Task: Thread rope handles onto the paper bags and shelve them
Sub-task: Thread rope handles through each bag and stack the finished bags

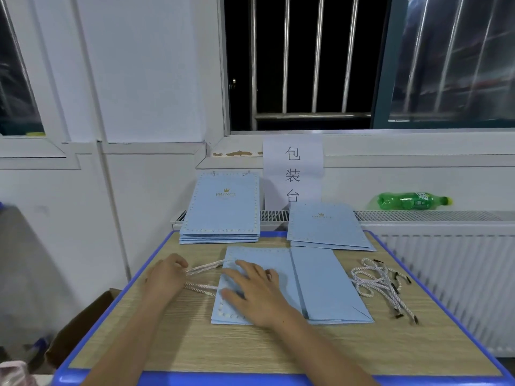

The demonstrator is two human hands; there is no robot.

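Lying under right hand (252, 291): flat paper bag (312, 280)

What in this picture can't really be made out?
- Where the rope handles enter the bag: head view, covered by the right hand.
- Left hand fingertips: curled under.
- Bottle label: too small.
- Cardboard box: cut off by the table.

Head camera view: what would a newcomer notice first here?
First, the flat light-blue paper bag in the middle of the wooden table with blue edge: the right hand presses it flat while the left hand holds its white twisted rope handles. Next, a bundle of loose white ropes with black tips lies to the right, and two stacks of blue bags stand behind.
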